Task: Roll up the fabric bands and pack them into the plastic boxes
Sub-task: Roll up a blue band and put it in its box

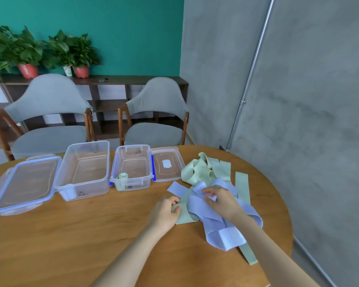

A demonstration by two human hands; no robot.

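Observation:
A tangled heap of pale green fabric bands (pixel 197 170) and light blue fabric bands (pixel 211 222) lies on the right half of the round wooden table (pixel 91 235). My left hand (pixel 166 212) pinches the end of a green band (pixel 183 217) at the heap's left edge. My right hand (pixel 222 200) grips a blue band on top of the heap. Two open clear plastic boxes stand at the back. The small box (pixel 133 168) holds one rolled green band (pixel 123 176). The large box (pixel 85 169) holds a rolled blue band (pixel 69 192) in its near corner.
The large lid with blue rim (pixel 25 184) lies left of the large box, the small lid (pixel 167 164) right of the small box. Two grey chairs (pixel 153 121) stand behind the table. A grey wall runs along the right, close to the table edge.

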